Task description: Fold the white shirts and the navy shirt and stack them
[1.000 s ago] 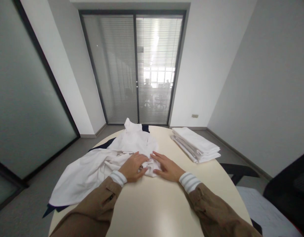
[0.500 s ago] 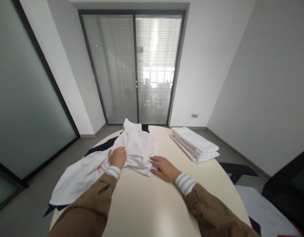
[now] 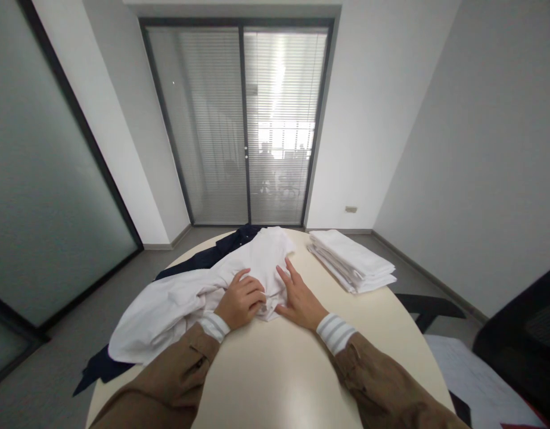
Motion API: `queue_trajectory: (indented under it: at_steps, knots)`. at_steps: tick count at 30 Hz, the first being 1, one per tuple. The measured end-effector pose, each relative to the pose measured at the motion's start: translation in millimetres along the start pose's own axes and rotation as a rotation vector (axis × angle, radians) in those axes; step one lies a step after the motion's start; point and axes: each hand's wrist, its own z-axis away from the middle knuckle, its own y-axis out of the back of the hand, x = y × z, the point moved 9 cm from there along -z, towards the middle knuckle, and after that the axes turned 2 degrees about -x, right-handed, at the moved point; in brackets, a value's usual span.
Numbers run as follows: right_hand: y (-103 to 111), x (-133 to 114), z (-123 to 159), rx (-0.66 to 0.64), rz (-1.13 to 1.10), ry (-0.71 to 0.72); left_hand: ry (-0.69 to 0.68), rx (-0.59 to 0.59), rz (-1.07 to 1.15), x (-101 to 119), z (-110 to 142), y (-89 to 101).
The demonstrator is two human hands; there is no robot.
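Observation:
A white shirt lies crumpled across the left half of the table, one long part trailing toward the near left. My left hand is closed on a bunched part of its near edge, with the fingertips partly hidden in the cloth. At the shirt's right edge, my right hand has its fingers spread, touching the fabric without gripping it. Beneath the white shirt is a dark navy garment, showing along the far left side and at the near left, where it hangs past the table edge.
A stack of folded white cloth rests on the right of the round cream table. Beyond the right edge stand a black chair and some white sheets. A glass door with blinds is ahead.
My left hand has moved right, pulling the white shirt's cloth along toward my right hand. The shirt's far end has swung right, uncovering more of the navy garment. My right hand's fingers have spread.

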Motion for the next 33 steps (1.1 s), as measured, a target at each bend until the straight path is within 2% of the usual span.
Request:
queue_trajectory:
  at_steps: [3, 6, 9, 12, 16, 19, 22, 25, 28, 30, 33]
  knots:
    - [-1, -5, -1, -0.034, 0.034, 0.064, -0.135, -0.104, 0.035, 32, -4, -13.9]
    - [-6, -5, -1, -0.097, -0.037, 0.075, -0.098, -0.122, 0.029, 38, -6, -18.8]
    - [-2, -1, -3, -0.041, -0.169, 0.045, 0.140, 0.006, -0.068, 16, -5, -5.1]
    - [18, 10, -5, 0.164, -0.315, -0.030, 0.393, 0.117, -0.235, -14, 3, 11.5]
    - [46, 27, -2, 0.406, -0.444, -0.161, 0.536, 0.138, -0.330, -33, 11, 16.3]
    - [62, 35, 4, 0.523, -0.495, -0.250, 0.584, 0.042, -0.209, -32, 11, 4.4]
    - [71, 41, 8, 0.591, -0.503, -0.288, 0.597, -0.159, 0.055, -15, 9, -20.2]
    - [72, 48, 11, 0.619, -0.473, -0.303, 0.486, -0.350, 0.339, 19, 4, -40.0]
    - [65, 57, 10, 0.581, -0.450, -0.306, 0.323, -0.467, 0.535, 48, -1, -42.7]
    - [60, 63, 10, 0.555, -0.410, -0.302, 0.303, -0.494, 0.518, 46, -2, -39.1]
    - [55, 73, 12, 0.555, -0.297, -0.331, 0.434, -0.373, 0.169, 4, 4, -24.3]
